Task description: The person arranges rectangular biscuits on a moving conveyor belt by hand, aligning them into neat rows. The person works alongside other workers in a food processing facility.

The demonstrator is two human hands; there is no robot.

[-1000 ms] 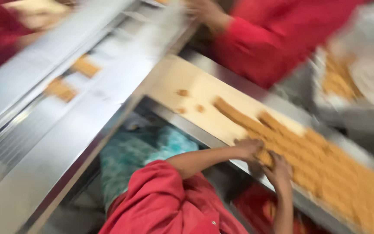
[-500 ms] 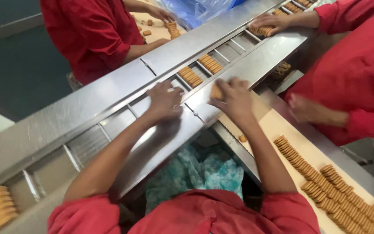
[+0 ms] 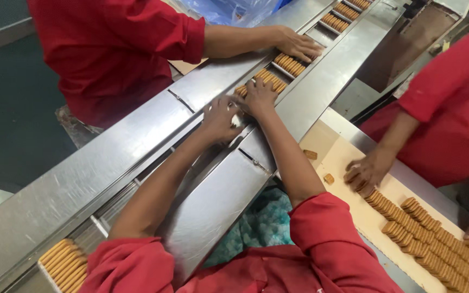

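My left hand (image 3: 219, 116) rests on the steel conveyor channel (image 3: 137, 146), its fingers bent down into a pocket with nothing visible in them. Just beyond it, my right hand (image 3: 259, 97) presses on the near end of a stack of tan biscuits (image 3: 270, 80) standing on edge in the channel. The two hands almost touch. Both my sleeves are red.
Across the line, a person in red has a hand (image 3: 298, 44) on another biscuit stack (image 3: 290, 64). At the right, a second person's hand (image 3: 366, 172) touches rows of biscuits (image 3: 424, 236) on a beige tray (image 3: 343, 157). Another filled pocket (image 3: 63, 263) sits at the lower left.
A second ago my hands were at the biscuit rows on the tray. They then swung over to the steel channel, where they now sit close together at a stack.
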